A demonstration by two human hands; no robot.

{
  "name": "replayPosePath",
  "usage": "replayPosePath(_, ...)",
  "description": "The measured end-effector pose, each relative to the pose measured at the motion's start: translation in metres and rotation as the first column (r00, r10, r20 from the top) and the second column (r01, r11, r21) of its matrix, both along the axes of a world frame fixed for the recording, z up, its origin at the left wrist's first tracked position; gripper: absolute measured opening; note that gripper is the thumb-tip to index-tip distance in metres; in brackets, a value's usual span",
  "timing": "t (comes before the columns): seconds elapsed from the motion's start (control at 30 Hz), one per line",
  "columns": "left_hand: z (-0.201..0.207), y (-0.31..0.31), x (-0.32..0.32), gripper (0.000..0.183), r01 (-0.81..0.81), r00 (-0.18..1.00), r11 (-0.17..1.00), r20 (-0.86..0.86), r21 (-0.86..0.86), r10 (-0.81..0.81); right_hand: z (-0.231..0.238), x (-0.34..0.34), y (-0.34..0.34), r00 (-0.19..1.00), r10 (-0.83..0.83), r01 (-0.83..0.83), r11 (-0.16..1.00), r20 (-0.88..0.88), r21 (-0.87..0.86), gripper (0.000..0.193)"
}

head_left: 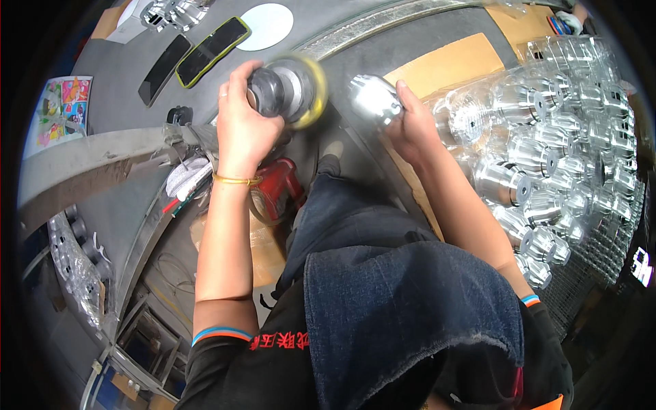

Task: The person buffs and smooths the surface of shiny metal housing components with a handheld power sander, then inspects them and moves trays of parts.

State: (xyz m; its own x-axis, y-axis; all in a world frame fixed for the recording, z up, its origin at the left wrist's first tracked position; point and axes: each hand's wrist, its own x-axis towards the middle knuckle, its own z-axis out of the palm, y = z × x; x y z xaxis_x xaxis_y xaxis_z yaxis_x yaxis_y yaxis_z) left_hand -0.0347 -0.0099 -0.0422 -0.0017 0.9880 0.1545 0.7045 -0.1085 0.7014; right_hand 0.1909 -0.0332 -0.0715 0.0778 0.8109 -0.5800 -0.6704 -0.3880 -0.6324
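Note:
My left hand [244, 119] is closed around the black body of a handheld disc polisher [268, 90], its fingers wrapped over the top. The polisher's round pad with a yellow rim [316, 92] faces right and is smeared by motion. In my right hand [414, 126] sits a shiny rounded metal part [374, 97], gripped at its lower right with the thumb up along its side. A gap separates the pad from the metal part. To the right of my right hand, many similar silver metal parts [502, 179] lie in rows, some under clear plastic.
Two dark phones, one in a yellow-green case [213, 52], lie on the grey table [123, 61] beside a white disc [266, 26]. Cardboard [451, 65] lies at the far right. A grey metal beam [89, 167] crosses the left. A red stool-like object [280, 184] stands below.

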Motion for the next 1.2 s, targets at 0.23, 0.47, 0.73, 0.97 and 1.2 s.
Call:
replayPosePath(0.23, 0.006, -0.030, -0.006, 0.068, 0.006, 0.999, 0.998, 0.041, -0.055, -0.004, 0.023, 0.000, -0.003, 0.992, 0.122, -0.124, 0.987, -0.029, -0.103, 0.037)
replayPosePath(0.47, 0.022, -0.044, 0.007, 0.070, 0.134, 0.985, 0.985, 0.120, -0.112, -0.120, -0.015, 0.014, -0.011, 0.863, -0.013, 0.047, 0.997, -0.505, 0.055, 0.039)
replayPosePath(0.73, 0.050, -0.042, 0.056, 0.066, 0.292, 0.955, 0.919, 0.137, -0.265, -0.264, -0.040, 0.008, -0.021, 0.820, -0.024, 0.029, 1.000, -0.571, -0.001, 0.053)
replayPosePath(0.97, 0.062, -0.037, 0.068, 0.065, 0.321, 0.947, 0.908, 0.075, -0.270, -0.312, -0.035, 0.003, -0.030, 0.848, 0.083, -0.039, 0.995, -0.523, 0.095, 0.041)
replayPosePath(1.2, 0.059, -0.025, 0.071, 0.065, 0.373, 0.927, 0.881, 0.083, -0.291, -0.366, -0.031, 0.011, -0.028, 0.909, 0.107, -0.065, 0.991, -0.402, 0.116, 0.056)
